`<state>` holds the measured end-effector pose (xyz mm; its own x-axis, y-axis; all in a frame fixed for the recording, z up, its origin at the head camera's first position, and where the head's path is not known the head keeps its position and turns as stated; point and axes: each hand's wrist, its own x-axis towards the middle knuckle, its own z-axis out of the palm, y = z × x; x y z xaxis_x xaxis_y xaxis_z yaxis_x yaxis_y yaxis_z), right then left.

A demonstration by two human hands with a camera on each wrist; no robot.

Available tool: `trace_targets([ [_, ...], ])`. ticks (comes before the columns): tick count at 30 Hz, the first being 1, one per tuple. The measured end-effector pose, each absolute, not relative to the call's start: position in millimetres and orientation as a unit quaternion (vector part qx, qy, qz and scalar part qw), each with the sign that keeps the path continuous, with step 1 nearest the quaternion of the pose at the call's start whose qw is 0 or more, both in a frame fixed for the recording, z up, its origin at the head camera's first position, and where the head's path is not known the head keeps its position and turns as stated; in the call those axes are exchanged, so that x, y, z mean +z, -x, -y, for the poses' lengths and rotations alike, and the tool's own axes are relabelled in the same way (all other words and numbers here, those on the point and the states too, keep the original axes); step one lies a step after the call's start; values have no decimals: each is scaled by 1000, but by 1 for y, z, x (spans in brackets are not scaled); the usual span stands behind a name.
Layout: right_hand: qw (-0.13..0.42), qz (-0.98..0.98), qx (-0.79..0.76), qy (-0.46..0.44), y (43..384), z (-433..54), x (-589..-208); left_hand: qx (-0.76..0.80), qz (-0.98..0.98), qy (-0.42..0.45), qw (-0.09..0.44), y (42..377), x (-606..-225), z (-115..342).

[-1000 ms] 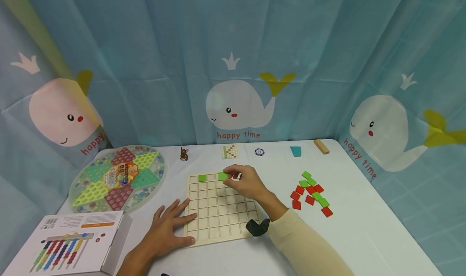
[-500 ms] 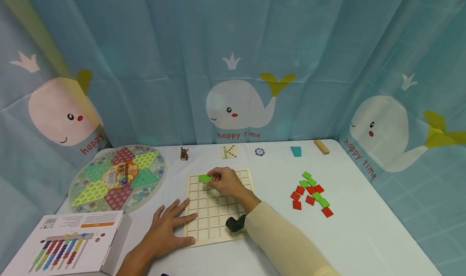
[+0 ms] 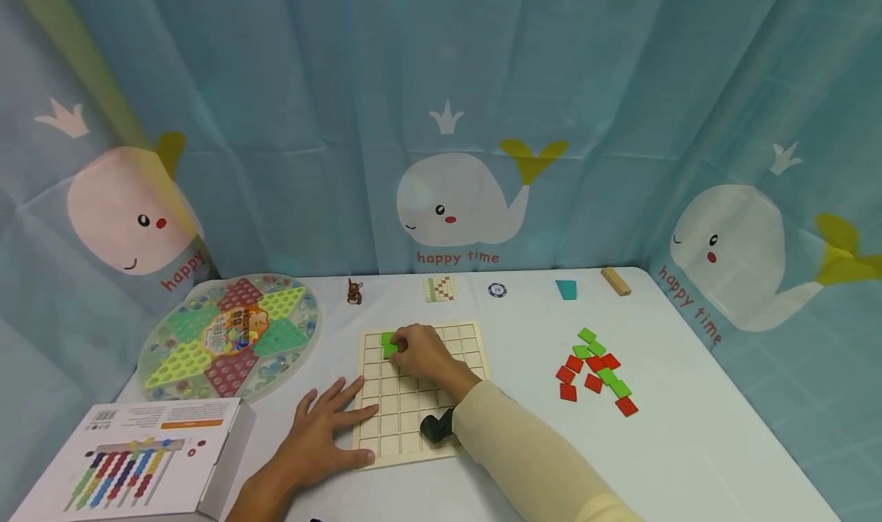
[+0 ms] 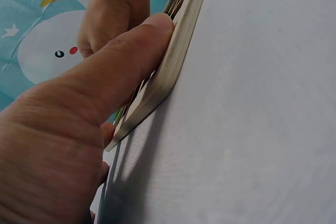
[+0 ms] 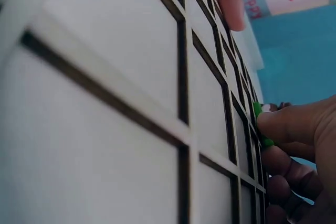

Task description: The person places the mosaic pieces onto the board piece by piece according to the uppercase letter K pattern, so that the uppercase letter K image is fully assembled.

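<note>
A wooden grid board (image 3: 406,422) lies on the white table. My left hand (image 3: 313,438) rests on its left edge with fingers spread; in the left wrist view the thumb (image 4: 152,27) presses the rim. My right hand (image 3: 426,356) is over the board's upper left part, pinching a green square tile (image 3: 390,351) between thumb and fingers. Another green tile (image 3: 387,339) lies in a top-row square just behind it. In the right wrist view, a green tile (image 5: 257,109) shows at the fingertips, and the fingers partly hide it.
Loose red and green tiles (image 3: 593,383) lie to the right. A pattern card (image 3: 441,289), figurine (image 3: 354,291), poker chip (image 3: 497,290), teal piece (image 3: 567,289) and wooden block (image 3: 616,282) line the back. On the left are a Chinese checkers board (image 3: 289,337) and a white box (image 3: 131,422).
My right hand has carried the green tile left along the top row, then slightly nearer, beside the other green tile. My left hand has stayed on the board; the head view has shifted slightly.
</note>
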<state>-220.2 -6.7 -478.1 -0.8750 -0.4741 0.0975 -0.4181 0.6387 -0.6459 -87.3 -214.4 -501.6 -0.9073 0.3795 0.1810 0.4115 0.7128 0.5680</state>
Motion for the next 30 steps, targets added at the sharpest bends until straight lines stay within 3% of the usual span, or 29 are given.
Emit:
trace_targets([
  [12, 55, -885, -379, 263, 216, -1, -472, -306, 929, 209, 22, 86, -500, 214],
  [30, -23, -850, -415, 325, 168, -90, -382, -312, 929, 200, 10, 86, -500, 213],
])
